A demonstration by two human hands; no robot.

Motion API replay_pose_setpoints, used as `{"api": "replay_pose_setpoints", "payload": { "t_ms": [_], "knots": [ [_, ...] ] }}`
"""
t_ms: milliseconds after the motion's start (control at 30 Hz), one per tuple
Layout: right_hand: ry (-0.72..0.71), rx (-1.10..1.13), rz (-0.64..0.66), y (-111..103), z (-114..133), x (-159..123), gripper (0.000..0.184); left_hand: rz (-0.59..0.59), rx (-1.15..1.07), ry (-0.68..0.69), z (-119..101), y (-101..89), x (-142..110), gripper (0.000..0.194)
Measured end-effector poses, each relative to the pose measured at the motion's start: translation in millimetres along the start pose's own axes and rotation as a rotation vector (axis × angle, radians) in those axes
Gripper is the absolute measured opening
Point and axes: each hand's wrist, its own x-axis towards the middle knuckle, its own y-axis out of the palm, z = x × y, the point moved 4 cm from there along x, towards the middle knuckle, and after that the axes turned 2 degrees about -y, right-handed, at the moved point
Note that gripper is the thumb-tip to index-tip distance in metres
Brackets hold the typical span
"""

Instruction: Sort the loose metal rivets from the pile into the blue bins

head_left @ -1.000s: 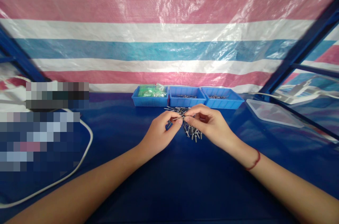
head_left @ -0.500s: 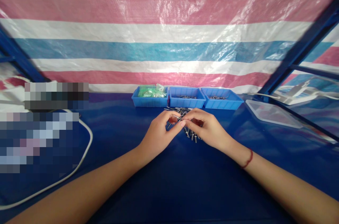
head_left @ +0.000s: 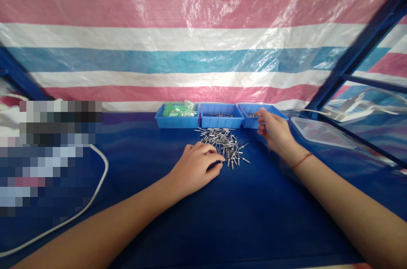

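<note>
Left hand (head_left: 199,166) is reaching in over the tabletop (head_left: 241,218), fingers curling at the near-left side of the metal pin pile (head_left: 224,141); thumb and forefinger are bending toward each other at its border, can't tell whether they are pinching a piece. Right hand (head_left: 277,133) is hovering at the right bin (head_left: 249,123), toward the tabletop's far edge, covering part of that bin; its fingers are curling in, can't tell if they are holding anything. Hands are standing well apart from each other. Pile is lying loose between the bins and the tabletop's near edge, pins pointing every which way, a few straying out on the right. Three blue bins are sitting in a row along the far edge: left bin (head_left: 178,123) is carrying green packets (head_left: 179,110), middle bin (head_left: 221,123) is holding some thin metal pins, right bin is showing similar small pieces beside the fingers. Red cord (head_left: 302,160) is circling the right wrist. White cable (head_left: 103,188) is looping down the tabletop's left side, clear flat tray (head_left: 321,134) is lying toward the far right corner. Striped sheet (head_left: 190,61) is hanging behind the far edge.
</note>
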Motion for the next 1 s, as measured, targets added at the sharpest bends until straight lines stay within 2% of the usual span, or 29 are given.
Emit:
{"api": "replay_pose_setpoints", "payload": {
  "t_ms": [133,267,400,567,633,733,1000],
  "knots": [
    [0.0,-0.014,0.061,8.0,-1.9,-8.5,0.014,-0.005,0.004,-0.022,2.1,-1.8,0.5,0.016],
    [-0.111,-0.131,0.224,21.6,-1.4,-21.8,0.015,-0.009,-0.022,-0.051,4.8,-3.3,1.5,0.017],
    [-0.279,-0.405,0.449,33.9,-1.1,-35.9,0.02,-0.043,-0.084,-0.1,9.4,-2.4,3.1,0.014],
    [-0.605,-0.68,0.74,47.7,0.7,-63.7,0.017,-0.114,-0.167,-0.19,18.1,0.5,2.7,0.017],
    [-0.687,-0.71,0.772,49.8,1.3,-72.6,0.013,-0.172,-0.217,-0.197,20.7,-0.3,2.0,0.017],
    [-0.742,-0.731,0.754,50.6,2.5,-79.3,0.017,-0.24,-0.289,-0.188,23.6,-2.1,1.9,0.018],
    [-0.734,-0.681,0.76,51.1,7.9,-82.6,0.008,-0.249,-0.33,-0.151,22.5,-5.3,2.8,0.016]
  ]
}}
